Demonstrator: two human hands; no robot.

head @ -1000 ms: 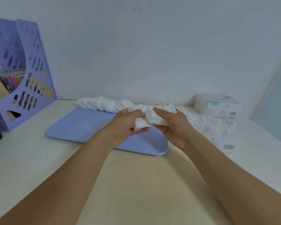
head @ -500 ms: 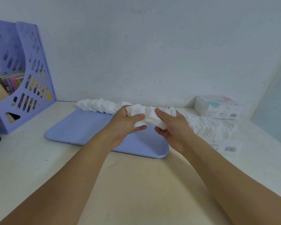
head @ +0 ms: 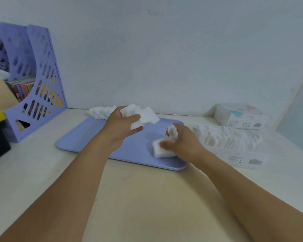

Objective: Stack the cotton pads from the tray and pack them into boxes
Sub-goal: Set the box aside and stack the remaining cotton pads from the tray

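A: What rests on the cream desk [head: 147, 198]?
B: A flat lilac plastic tray [head: 94, 137]; loose white square cotton pads [head: 101, 111] line its far edge.
A: The hands?
B: Left hand [head: 120, 127] grips a fanned bunch [head: 143, 117]; right hand [head: 184, 143] pinches a squared stack [head: 160, 151] on the tray. Ideally, align edges before boxing.

Tray [head: 87, 138]: smooth matt lilac plastic. Cotton pads [head: 143, 117]: soft, fibrous white. Bench [head: 147, 198]: smooth matt cream. File rack [head: 42, 81] left of tray: perforated plastic.
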